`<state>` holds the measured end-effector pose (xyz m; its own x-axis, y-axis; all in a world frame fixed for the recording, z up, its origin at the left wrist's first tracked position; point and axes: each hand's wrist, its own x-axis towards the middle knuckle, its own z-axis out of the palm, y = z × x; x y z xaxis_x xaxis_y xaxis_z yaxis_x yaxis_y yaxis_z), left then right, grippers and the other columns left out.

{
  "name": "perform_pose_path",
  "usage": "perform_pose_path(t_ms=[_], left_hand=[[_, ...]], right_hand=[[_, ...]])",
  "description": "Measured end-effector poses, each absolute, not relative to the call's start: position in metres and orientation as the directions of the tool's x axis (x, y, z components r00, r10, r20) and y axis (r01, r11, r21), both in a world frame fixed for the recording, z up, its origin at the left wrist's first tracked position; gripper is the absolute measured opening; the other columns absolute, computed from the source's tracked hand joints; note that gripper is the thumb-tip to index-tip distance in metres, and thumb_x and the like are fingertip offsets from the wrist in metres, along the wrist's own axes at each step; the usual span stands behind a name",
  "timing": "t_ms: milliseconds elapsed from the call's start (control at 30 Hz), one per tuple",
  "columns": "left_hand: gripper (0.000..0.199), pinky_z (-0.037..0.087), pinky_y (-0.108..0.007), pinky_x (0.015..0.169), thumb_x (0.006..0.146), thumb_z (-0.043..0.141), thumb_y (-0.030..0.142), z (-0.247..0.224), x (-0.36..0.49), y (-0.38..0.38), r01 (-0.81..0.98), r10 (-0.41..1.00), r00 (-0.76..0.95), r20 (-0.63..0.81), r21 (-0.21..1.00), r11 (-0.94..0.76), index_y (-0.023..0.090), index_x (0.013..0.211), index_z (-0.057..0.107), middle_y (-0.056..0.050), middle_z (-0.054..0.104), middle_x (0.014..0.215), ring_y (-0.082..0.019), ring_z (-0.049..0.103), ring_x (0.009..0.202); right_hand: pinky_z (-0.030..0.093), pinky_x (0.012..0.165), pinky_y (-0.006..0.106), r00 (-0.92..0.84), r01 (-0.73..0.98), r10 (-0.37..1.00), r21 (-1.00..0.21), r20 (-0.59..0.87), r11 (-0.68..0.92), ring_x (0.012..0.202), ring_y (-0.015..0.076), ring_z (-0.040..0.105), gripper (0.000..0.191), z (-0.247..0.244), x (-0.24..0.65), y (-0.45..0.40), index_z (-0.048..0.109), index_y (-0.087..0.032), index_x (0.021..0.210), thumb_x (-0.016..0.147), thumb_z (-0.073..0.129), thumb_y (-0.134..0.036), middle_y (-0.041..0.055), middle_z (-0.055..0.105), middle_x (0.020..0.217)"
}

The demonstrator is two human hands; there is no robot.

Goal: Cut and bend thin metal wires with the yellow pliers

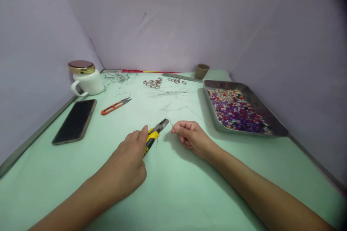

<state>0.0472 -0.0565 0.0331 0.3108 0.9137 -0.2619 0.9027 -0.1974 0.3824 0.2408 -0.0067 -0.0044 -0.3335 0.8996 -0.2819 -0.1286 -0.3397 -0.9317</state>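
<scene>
My left hand (132, 155) is wrapped round the yellow and black handles of a pair of pliers (153, 137). The pliers' metal jaws point up and to the right, close to my right hand (191, 135). Between the thumb and forefinger of that right hand is a thin wire (170, 120), its end sticking up beside the jaw tips. Whether the jaws touch the wire I cannot tell. More loose wires (173, 94) lie on the pale green table beyond both hands.
A metal tray (214, 115) of mixed beads (235, 112) stands right. Behind are beaded pieces (153, 83) and a brown cup (202, 71). Orange thread snips (115, 107), a phone (74, 121), a white lidded mug (90, 81) and tangled wire scraps (119, 77) lie left.
</scene>
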Motion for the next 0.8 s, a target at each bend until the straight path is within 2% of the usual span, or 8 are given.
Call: perform_pose_path(t_ms=[100, 200, 267, 367, 467, 600, 700, 800], left_hand=[[0.079, 0.03, -0.041, 0.088, 0.058, 0.039, 0.003, 0.04, 0.052, -0.06, 0.915, 0.929, 0.265, -0.259, 0.373, -0.157, 0.015, 0.134, 0.02, -0.015, 0.042, 0.117, -0.03, 0.037, 0.108], [0.067, 0.035, -0.034, 0.079, 0.059, 0.038, 0.005, 0.05, 0.053, -0.058, 0.805, 0.902, 0.28, -0.328, 0.592, -0.035, 0.021, 0.124, 0.034, -0.008, 0.047, 0.106, -0.024, 0.044, 0.095], [0.049, 0.035, -0.028, 0.065, 0.056, 0.039, 0.006, 0.057, 0.05, -0.053, 0.68, 0.849, 0.319, -0.42, 0.726, 0.103, 0.021, 0.102, 0.047, -0.003, 0.048, 0.087, -0.019, 0.045, 0.079], [0.032, 0.028, -0.024, 0.053, 0.049, 0.041, 0.004, 0.062, 0.046, -0.045, 0.456, 0.754, 0.435, -0.493, 0.842, 0.288, 0.018, 0.076, 0.049, 0.001, 0.045, 0.072, -0.013, 0.039, 0.065], [0.035, 0.03, -0.025, 0.058, 0.046, 0.042, 0.002, 0.058, 0.046, -0.042, 0.26, 0.699, 0.511, -0.5, 0.865, 0.429, 0.016, 0.076, 0.051, 0.001, 0.048, 0.075, -0.013, 0.041, 0.069], [0.039, 0.033, -0.024, 0.063, 0.043, 0.041, -0.002, 0.052, 0.046, -0.042, 0.041, 0.643, 0.578, -0.502, 0.806, 0.591, 0.016, 0.076, 0.053, 0.0, 0.049, 0.075, -0.014, 0.045, 0.076], [0.039, 0.033, -0.022, 0.062, 0.042, 0.041, -0.003, 0.051, 0.045, -0.041, -0.003, 0.637, 0.588, -0.499, 0.786, 0.618, 0.015, 0.074, 0.054, 0.0, 0.05, 0.073, -0.014, 0.047, 0.079], [0.041, 0.034, -0.023, 0.062, 0.043, 0.041, -0.002, 0.052, 0.044, -0.04, 0.038, 0.642, 0.572, -0.51, 0.799, 0.6, 0.016, 0.077, 0.055, 0.0, 0.051, 0.075, -0.014, 0.047, 0.079]], right_hand=[[0.012, 0.032, 0.017, -0.267, -0.151, 0.927, -0.938, -0.263, -0.31, 0.031, 0.0018, 0.021, 0.013, -0.006, 0.241, -0.006, 0.056, -0.014, 0.064, 0.068, 0.058, -0.026, -0.0082, 0.038, 0.039], [0.011, 0.032, 0.016, -0.322, -0.278, 0.917, -0.903, -0.234, -0.328, 0.033, 0.0018, 0.02, 0.013, -0.008, 0.244, -0.003, 0.056, -0.014, 0.067, 0.07, 0.059, -0.027, -0.0081, 0.038, 0.041], [0.011, 0.032, 0.016, -0.386, -0.36, 0.896, -0.859, -0.218, -0.364, 0.034, 0.0018, 0.018, 0.013, -0.009, 0.247, -0.002, 0.055, -0.015, 0.068, 0.07, 0.06, -0.027, -0.0082, 0.037, 0.042], [0.01, 0.032, 0.015, -0.48, -0.426, 0.851, -0.792, -0.212, -0.437, 0.035, 0.0016, 0.016, 0.013, -0.01, 0.25, -0.002, 0.055, -0.014, 0.067, 0.07, 0.061, -0.026, -0.0086, 0.034, 0.042], [0.009, 0.032, 0.014, -0.55, -0.414, 0.805, -0.764, -0.223, -0.495, 0.035, 0.0014, 0.014, 0.013, -0.01, 0.25, -0.003, 0.055, -0.014, 0.067, 0.071, 0.06, -0.025, -0.009, 0.032, 0.042], [0.008, 0.031, 0.014, -0.575, -0.377, 0.78, -0.766, -0.247, -0.521, 0.035, 0.0011, 0.012, 0.013, -0.011, 0.249, -0.004, 0.055, -0.014, 0.066, 0.071, 0.06, -0.024, -0.0094, 0.031, 0.041], [0.007, 0.031, 0.014, -0.572, -0.367, 0.779, -0.769, -0.258, -0.524, 0.035, 0.0012, 0.012, 0.012, -0.01, 0.249, -0.004, 0.056, -0.013, 0.066, 0.071, 0.06, -0.024, -0.0095, 0.031, 0.041], [0.007, 0.031, 0.015, -0.558, -0.351, 0.783, -0.777, -0.274, -0.523, 0.035, 0.0015, 0.012, 0.013, -0.009, 0.25, -0.004, 0.055, -0.014, 0.066, 0.069, 0.06, -0.025, -0.0095, 0.031, 0.041]])
